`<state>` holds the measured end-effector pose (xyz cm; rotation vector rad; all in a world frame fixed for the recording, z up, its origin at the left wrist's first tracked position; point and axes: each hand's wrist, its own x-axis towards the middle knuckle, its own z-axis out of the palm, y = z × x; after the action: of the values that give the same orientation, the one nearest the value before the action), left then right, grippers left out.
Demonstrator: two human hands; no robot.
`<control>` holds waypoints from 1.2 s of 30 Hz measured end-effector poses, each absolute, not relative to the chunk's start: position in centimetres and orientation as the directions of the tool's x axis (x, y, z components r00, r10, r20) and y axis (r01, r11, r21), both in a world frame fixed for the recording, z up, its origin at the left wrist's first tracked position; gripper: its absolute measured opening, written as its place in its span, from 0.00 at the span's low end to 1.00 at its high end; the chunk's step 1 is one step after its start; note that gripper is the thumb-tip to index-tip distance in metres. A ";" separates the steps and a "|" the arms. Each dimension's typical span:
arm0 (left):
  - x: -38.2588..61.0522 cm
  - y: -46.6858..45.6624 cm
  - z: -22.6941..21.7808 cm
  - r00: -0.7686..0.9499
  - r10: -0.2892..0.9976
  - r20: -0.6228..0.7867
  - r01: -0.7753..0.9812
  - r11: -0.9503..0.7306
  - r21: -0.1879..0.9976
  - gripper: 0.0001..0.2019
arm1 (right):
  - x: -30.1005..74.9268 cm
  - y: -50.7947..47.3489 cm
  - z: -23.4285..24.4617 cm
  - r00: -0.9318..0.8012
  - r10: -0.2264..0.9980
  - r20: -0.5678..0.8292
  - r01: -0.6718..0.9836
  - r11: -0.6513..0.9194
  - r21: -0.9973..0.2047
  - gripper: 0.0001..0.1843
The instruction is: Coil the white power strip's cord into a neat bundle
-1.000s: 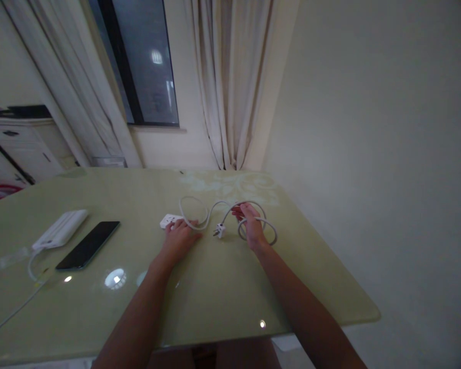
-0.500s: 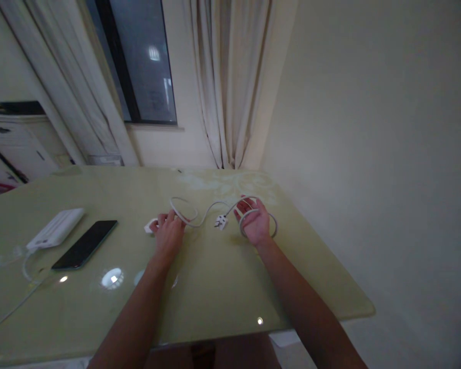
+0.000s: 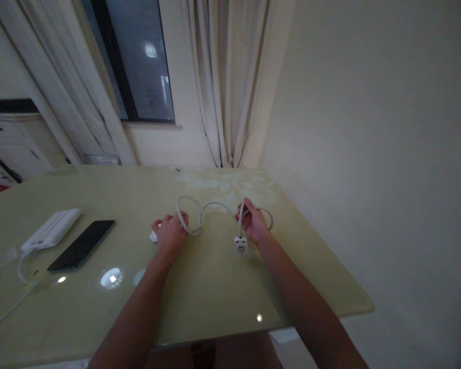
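Cord (image 3: 241,221) in right hand (image 3: 255,224) (looped; white)

Plug (image 3: 241,245) right of power strip (image 3: 153,236)

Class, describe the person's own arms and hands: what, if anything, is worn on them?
The left forearm and right forearm are bare, with no sleeves in view. The left hand and right hand wear no gloves. No watch or bracelet shows; rings are too small to rule out.

Phone (image 3: 82,246) beside white power bank (image 3: 51,229)
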<state>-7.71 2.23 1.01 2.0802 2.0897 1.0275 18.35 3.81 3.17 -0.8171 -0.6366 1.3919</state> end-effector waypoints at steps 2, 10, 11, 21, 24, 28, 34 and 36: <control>-7.8 2.1 1.6 -0.278 0.838 0.470 0.811 -0.058 0.582 0.15 | 17.9 3.5 3.1 0.052 0.998 -0.039 -0.516 -0.007 -0.856 0.19; -4.5 -0.5 1.3 0.123 0.693 0.710 0.729 -0.549 0.409 0.14 | 15.3 1.7 1.7 -0.255 0.967 0.020 -0.046 0.009 -0.999 0.25; -3.9 -0.7 1.0 0.287 0.691 0.663 0.687 -0.631 0.360 0.16 | 15.0 1.5 1.3 -0.262 0.964 0.032 0.007 0.035 -0.999 0.23; -3.6 0.3 -0.2 0.526 0.719 0.455 0.660 -0.682 0.314 0.24 | 14.4 1.4 0.0 -0.345 0.939 -0.008 0.094 0.026 -0.995 0.15; -3.5 0.6 -0.5 0.405 0.765 0.501 0.671 -0.621 0.406 0.19 | 14.5 1.6 0.0 -0.347 0.937 0.038 0.037 0.054 -0.998 0.13; -3.5 0.6 -0.3 0.191 0.828 0.527 0.607 -0.522 0.599 0.17 | 14.8 1.4 -0.1 -0.341 0.940 0.030 0.215 0.108 -0.971 0.16; -3.6 0.6 0.7 -0.124 0.884 0.451 0.163 -0.430 0.888 0.16 | 14.5 0.1 0.3 -0.424 0.890 0.166 0.599 0.413 -0.686 0.11; -3.7 0.6 1.3 -0.181 0.882 0.435 0.038 -0.436 0.899 0.19 | 14.3 -0.2 0.6 -0.453 0.886 0.098 0.720 0.428 -0.546 0.12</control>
<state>-3.65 0.64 1.32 1.4402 1.0954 1.6887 14.33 -0.17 0.59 -1.3712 -2.3154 0.6159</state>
